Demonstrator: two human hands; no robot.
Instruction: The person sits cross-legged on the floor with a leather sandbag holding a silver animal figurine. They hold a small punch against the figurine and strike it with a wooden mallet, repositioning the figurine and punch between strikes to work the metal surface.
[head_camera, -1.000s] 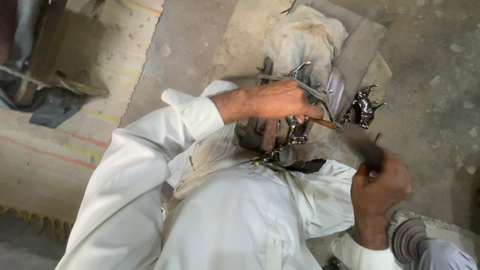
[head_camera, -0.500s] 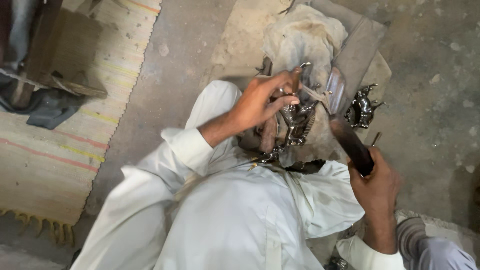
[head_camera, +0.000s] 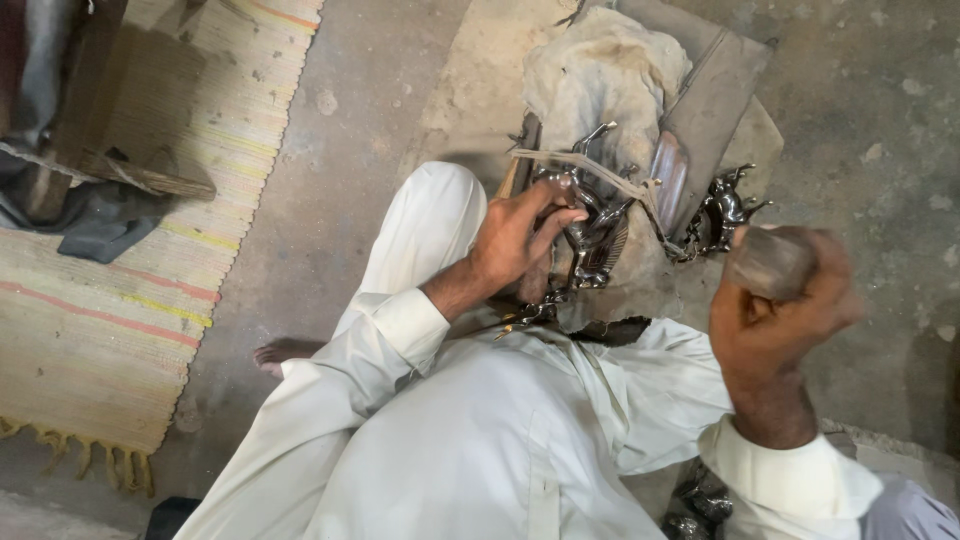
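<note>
The left hand pinches a shiny metal figurine lying on the cloth-covered block; right of the figurine, the right hand grips a raised mallet

The scene was lit by soft, even daylight, moderately bright, with no hard glare. The white clothing came close to washing out near the bottom. Shadows were faint: a dim patch lay on the concrete floor at the far left, under the dark wooden object. The right hand was smeared by motion blur, while the left hand and the shiny metal piece stayed sharp, with small highlights.
</note>
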